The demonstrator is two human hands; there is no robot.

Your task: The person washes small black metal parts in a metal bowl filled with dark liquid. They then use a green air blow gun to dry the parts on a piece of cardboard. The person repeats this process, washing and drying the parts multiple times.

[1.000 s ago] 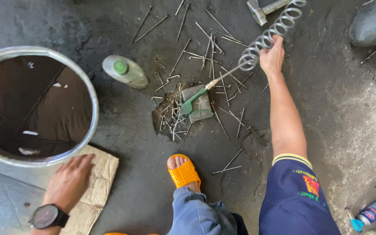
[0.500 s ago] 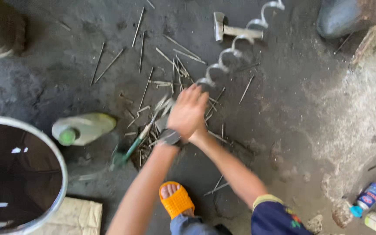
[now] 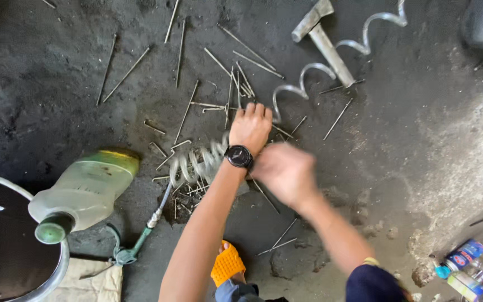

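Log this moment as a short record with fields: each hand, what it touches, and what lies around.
left hand: pressed on the coiled hose, wristwatch on the wrist
right hand: blurred, just below the left wrist; cannot tell whether it grips anything
hose end: green-handled nozzle beside the metal drum
floor: dark, strewn with thin metal rods
nearby: plastic bottle with green cap, hammer, spray cans
foot: orange sandal
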